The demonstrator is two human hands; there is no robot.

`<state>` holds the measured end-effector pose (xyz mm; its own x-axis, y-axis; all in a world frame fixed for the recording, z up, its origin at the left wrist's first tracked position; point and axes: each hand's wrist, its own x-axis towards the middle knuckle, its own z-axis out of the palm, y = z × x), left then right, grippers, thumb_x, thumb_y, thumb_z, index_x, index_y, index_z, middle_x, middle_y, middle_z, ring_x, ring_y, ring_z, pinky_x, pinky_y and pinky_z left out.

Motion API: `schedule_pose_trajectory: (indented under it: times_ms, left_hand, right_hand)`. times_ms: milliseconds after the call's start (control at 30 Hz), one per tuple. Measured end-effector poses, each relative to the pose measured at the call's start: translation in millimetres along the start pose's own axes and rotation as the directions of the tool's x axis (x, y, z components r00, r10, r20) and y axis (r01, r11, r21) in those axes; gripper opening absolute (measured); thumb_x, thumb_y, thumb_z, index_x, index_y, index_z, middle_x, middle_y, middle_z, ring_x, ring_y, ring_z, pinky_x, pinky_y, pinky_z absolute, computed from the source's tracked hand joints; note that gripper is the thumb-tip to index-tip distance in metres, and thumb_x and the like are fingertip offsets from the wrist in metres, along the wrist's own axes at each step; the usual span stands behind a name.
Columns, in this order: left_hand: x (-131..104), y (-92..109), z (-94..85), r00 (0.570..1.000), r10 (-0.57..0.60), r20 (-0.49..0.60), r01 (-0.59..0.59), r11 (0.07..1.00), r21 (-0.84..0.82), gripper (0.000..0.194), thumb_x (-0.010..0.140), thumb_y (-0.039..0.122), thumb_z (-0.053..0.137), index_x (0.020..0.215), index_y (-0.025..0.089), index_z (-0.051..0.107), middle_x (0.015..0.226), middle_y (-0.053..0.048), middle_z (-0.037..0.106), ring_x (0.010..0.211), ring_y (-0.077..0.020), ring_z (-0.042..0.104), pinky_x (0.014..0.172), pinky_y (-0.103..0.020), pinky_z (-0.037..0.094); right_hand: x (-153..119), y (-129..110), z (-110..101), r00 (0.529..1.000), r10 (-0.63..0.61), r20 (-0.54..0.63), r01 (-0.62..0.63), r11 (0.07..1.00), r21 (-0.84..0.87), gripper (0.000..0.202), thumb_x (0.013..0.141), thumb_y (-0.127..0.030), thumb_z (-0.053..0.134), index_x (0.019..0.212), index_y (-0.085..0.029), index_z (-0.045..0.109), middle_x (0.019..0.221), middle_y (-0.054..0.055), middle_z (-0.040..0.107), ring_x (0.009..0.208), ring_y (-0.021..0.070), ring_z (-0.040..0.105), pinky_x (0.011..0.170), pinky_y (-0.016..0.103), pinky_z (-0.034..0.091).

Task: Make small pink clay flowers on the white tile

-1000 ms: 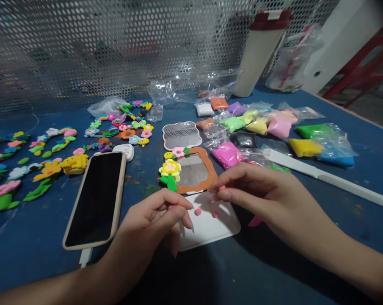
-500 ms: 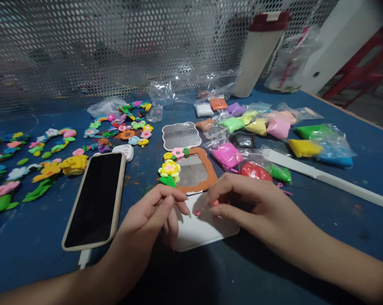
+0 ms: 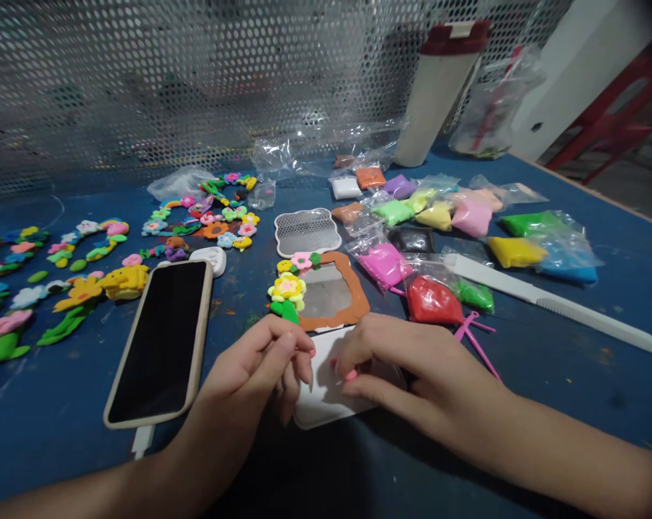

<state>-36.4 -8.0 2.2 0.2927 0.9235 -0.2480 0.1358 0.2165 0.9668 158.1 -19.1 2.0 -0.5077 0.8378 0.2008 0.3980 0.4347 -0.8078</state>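
My right hand (image 3: 401,357) is closed in a pinch on a small piece of pink clay (image 3: 351,375) above a white board (image 3: 326,411). On the board lies another tiny pink bit (image 3: 333,362), partly behind my right fingers. Beside it, my left hand (image 3: 266,367) has its fingers curled together, with a bit of pink clay (image 3: 312,352) at the fingertips. Just beyond both hands sits a small mirror (image 3: 328,292) framed in brown clay (image 3: 361,303). A yellow flower (image 3: 287,287), a pink flower (image 3: 301,261) and green leaves decorate its left side.
A phone (image 3: 161,339) with a cable lies to the left, near several clay-decorated pieces (image 3: 82,292). Bags of coloured clay (image 3: 434,299), pink tools (image 3: 480,342) and a white knife-like tool (image 3: 552,303) lie right. A tumbler (image 3: 436,101) stands behind, by a perforated metal panel (image 3: 196,86).
My right hand has moved left and slightly toward me, nearer my left hand, uncovering the pink tools. A pink bit now shows at my left fingertips.
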Motion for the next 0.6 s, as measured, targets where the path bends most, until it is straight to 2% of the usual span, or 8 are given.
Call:
schedule_pose_trajectory:
  times_ms: [100,233,400,433,500,600]
  left_hand:
    - [0.8,-0.2,1.2,1.000,0.012,-0.010,-0.012,1.000,0.004,0.024,0.091,0.025,0.044,0.073,0.019,0.058,0.049,0.008,0.051,0.041,-0.0046,0.044,0.048,-0.015,0.038]
    - [0.7,2.9,3.9,1.000,0.010,-0.011,-0.010,1.000,0.000,0.024,0.091,0.025,0.044,0.071,0.019,0.057,0.046,0.008,0.047,0.040,-0.0056,0.041,0.044,-0.015,0.037]
    - [-21.8,9.5,-3.0,0.991,0.133,0.011,-0.133,0.979,0.156,0.021,0.092,0.026,0.045,0.077,0.022,0.059,0.051,0.006,0.049,0.045,-0.0078,0.044,0.046,-0.017,0.039]
    - [-29.9,8.8,-6.1,0.983,0.172,0.059,-0.181,0.958,0.221,0.021,0.092,0.027,0.046,0.077,0.022,0.060,0.057,0.004,0.053,0.048,-0.0085,0.046,0.049,-0.018,0.042]
    - [-44.9,3.5,-12.3,0.971,0.158,0.181,-0.208,0.930,0.302,0.015,0.088,0.031,0.054,0.081,0.023,0.064,0.076,0.000,0.063,0.060,-0.0116,0.056,0.056,-0.021,0.048]
    - [-51.2,-12.9,-19.0,0.979,0.146,0.140,-0.186,0.923,0.337,0.019,0.090,0.032,0.052,0.103,0.023,0.062,0.110,-0.006,0.062,0.088,-0.0177,0.061,0.075,-0.033,0.053]
  right_hand:
    - [0.4,1.0,1.4,0.998,-0.045,0.035,0.046,0.998,-0.044,0.012,0.091,-0.014,0.050,0.090,-0.016,0.062,0.086,0.003,0.064,0.081,0.0110,0.058,0.073,0.019,0.044]
    - [-0.6,3.6,5.6,0.987,-0.148,0.064,0.156,0.976,-0.153,0.012,0.092,-0.019,0.048,0.089,-0.018,0.060,0.087,0.003,0.062,0.082,0.0123,0.055,0.072,0.021,0.042]
    - [-3.5,4.7,13.0,0.947,-0.305,0.100,0.319,0.862,-0.393,0.021,0.094,-0.014,0.041,0.086,-0.017,0.060,0.081,0.004,0.060,0.073,0.0149,0.050,0.065,0.026,0.039]
    - [-3.8,4.0,13.6,0.934,-0.340,0.112,0.354,0.836,-0.419,0.022,0.094,-0.014,0.040,0.085,-0.016,0.061,0.080,0.004,0.061,0.073,0.0154,0.050,0.065,0.027,0.039]
    - [-4.2,1.6,13.7,0.904,-0.400,0.150,0.423,0.788,-0.448,0.025,0.094,-0.013,0.039,0.084,-0.015,0.062,0.081,0.006,0.062,0.074,0.0164,0.050,0.067,0.028,0.039]
    - [-5.7,-2.2,12.4,0.874,-0.447,0.193,0.481,0.730,-0.486,0.027,0.094,-0.010,0.037,0.087,-0.013,0.063,0.083,0.007,0.063,0.076,0.0172,0.050,0.068,0.029,0.040]
